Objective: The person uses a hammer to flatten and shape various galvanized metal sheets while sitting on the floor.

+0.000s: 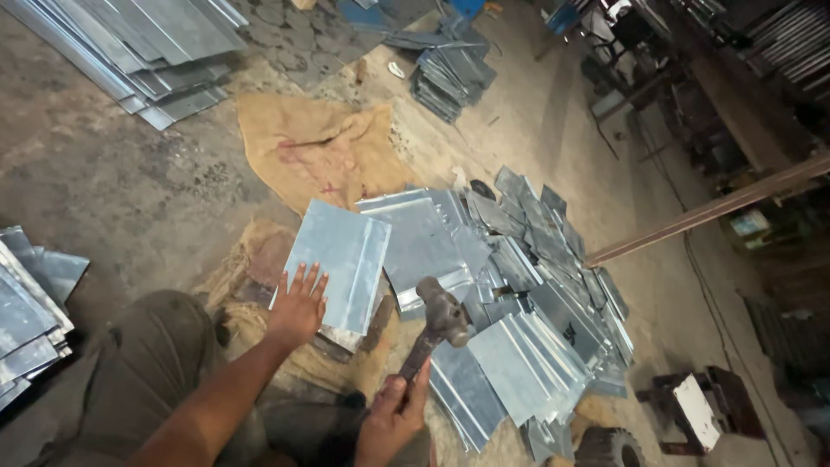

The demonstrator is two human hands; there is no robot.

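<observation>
Broadly, I see a dusty concrete floor (130, 182) with galvanised metal everywhere. Biggest is the heap of cut sheets (527, 285) sprawled right of centre, with a long stack of strips (147, 52) at the top left, a smaller stack (451, 76) far up the middle, and another pile (30, 303) at the left edge. A tan burlap sack (320, 151) lies on the floor between them, above the work spot. A long brown bar (709, 207) slants in from the right.

Closer in, one folded metal sheet (339, 259) rests on a dark block over more sacking, just left of the heap. My left hand (298, 307) lies flat with fingers spread on the sheet's lower left corner, pressing it down. My right hand (393, 419) is clamped around the handle of a hammer (441, 316), whose dark head hovers just beside the sheet's right edge, raised above the pile. The two hands are apart.
</observation>
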